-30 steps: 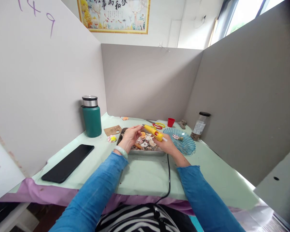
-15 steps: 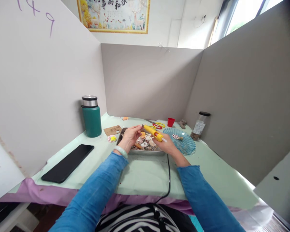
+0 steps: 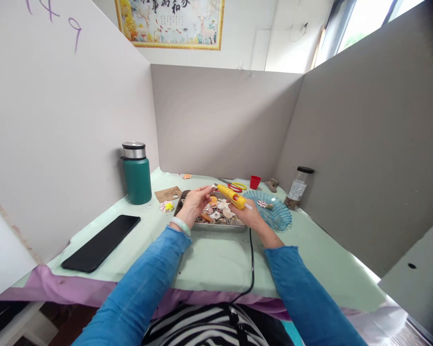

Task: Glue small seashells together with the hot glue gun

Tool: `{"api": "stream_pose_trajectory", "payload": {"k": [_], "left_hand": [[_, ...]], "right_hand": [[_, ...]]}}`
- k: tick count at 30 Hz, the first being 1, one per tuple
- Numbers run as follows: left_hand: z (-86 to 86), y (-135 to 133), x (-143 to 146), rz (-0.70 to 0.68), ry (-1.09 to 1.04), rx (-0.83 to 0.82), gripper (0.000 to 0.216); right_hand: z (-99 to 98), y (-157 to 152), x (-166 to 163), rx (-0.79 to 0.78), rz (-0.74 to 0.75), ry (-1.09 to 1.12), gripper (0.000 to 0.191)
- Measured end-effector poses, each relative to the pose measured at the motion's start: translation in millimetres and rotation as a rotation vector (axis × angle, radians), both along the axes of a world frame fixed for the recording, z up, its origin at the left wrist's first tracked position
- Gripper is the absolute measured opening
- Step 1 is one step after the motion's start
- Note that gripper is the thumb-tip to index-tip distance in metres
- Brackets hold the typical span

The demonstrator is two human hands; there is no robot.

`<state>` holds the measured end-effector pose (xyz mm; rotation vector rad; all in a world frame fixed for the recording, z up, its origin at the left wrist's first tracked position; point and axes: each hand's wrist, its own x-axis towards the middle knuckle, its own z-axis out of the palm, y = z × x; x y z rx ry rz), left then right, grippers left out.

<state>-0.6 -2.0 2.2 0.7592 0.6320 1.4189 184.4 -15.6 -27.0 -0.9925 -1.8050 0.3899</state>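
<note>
My right hand (image 3: 246, 211) grips a yellow hot glue gun (image 3: 231, 196), its nozzle pointing up and left and a white glue stick (image 3: 248, 206) poking out of its back end. Close to the nozzle, my left hand (image 3: 198, 199) pinches a tiny whitish piece between thumb and fingertips; it is too small to name. Both hands are held above a metal tray (image 3: 220, 229) full of mixed seashells (image 3: 223, 211), with an orange one among them. The glue gun's black cord (image 3: 253, 262) runs down over the table's front edge.
A green bottle (image 3: 137, 180) and a black phone (image 3: 101, 243) are on the left. Beside the tray lie cardboard (image 3: 168, 194) and a shell decoration (image 3: 167, 206). Scissors (image 3: 238, 186), a red cup (image 3: 255, 182), a blue plate (image 3: 286, 218) and a jar (image 3: 299, 187) stand behind and right.
The glue gun and my right hand have shifted slightly to the right, so the nozzle sits a little away from the left fingertips. My left hand stays in place.
</note>
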Motion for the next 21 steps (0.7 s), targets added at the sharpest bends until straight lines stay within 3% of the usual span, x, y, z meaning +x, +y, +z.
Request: {"api": "stream_pose_trajectory", "payload": {"k": [10,21], "left_hand": [[-0.2,1.6,0.1,0.013,-0.025,-0.018,0.011],[-1.0,1.8,0.6,0.01,-0.004,-0.004,0.012]], "right_hand": [[1.3,-2.8,0.5,0.008,0.031,-0.058,0.019],[1.0,-0.5,0.2,-0.018,-0.006,-0.008,0.025]]}}
